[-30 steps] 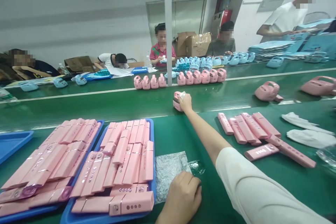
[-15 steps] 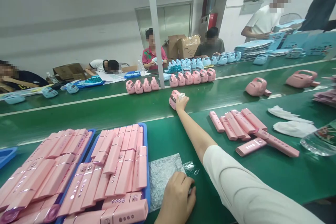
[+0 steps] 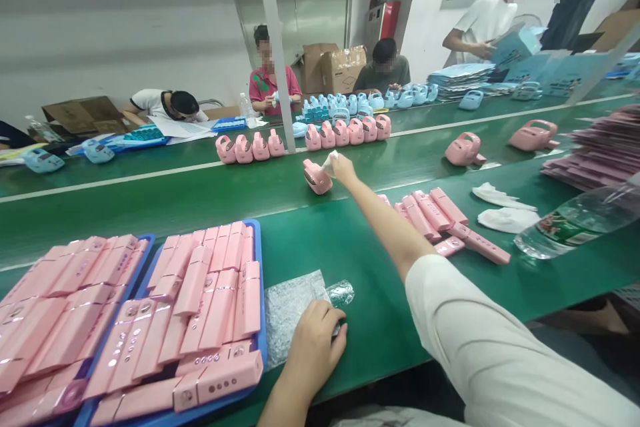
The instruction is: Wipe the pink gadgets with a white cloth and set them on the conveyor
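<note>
My right hand (image 3: 343,169) is stretched out over the green belt, its fingers closed on a white cloth (image 3: 331,161). The cloth is right against a pink loop-handled device (image 3: 317,177), which stands tilted on the belt; whether the fingers touch the device is hard to tell. Lower down, my left hand (image 3: 316,345) rests on the green table with curled fingers. What they hold, if anything, is hidden. Under and beside this hand lie a cloudy wrapping sheet (image 3: 290,310) and a crumpled clear plastic piece (image 3: 342,292).
Blue trays (image 3: 263,320) full of long pink parts (image 3: 193,280) stand at left. More pink parts (image 3: 434,212), white cloths (image 3: 507,219), a water bottle (image 3: 565,230) and a pink stack (image 3: 605,140) are at right. Pink devices (image 3: 349,131) line the belt; co-workers sit beyond.
My right hand with the cloth has moved to the device's upper right side, and the device now leans differently. My left hand stays by the sheet. The view has shifted right.
</note>
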`<state>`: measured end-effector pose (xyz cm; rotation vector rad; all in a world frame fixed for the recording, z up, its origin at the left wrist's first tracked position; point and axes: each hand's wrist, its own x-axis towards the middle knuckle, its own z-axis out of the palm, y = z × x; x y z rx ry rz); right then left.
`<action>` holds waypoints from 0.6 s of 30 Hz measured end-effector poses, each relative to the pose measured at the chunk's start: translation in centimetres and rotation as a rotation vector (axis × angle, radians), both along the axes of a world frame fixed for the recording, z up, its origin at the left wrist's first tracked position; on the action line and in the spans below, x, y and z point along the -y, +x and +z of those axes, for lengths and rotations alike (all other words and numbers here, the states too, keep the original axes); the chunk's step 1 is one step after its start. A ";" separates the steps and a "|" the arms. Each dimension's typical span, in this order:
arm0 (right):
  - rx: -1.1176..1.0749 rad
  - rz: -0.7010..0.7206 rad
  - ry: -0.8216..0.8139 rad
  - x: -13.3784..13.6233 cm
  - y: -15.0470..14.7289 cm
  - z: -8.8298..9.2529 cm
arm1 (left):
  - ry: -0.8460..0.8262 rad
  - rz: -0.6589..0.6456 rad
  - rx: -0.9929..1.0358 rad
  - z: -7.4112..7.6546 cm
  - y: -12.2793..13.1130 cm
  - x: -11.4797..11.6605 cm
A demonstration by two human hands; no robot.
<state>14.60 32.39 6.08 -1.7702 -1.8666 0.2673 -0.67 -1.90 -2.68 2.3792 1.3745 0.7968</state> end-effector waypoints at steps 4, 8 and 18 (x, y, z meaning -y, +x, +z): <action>0.200 -0.061 -0.192 2.3 5.5 2.0 | -0.008 -0.002 -0.008 0.1 -0.1 0.2; 0.393 -0.046 -0.436 6.2 9.1 -0.1 | -0.006 0.006 -0.034 0.0 0.1 0.5; 0.582 0.057 -0.403 3.7 6.4 -2.0 | 0.071 -0.032 0.074 2.1 0.0 3.3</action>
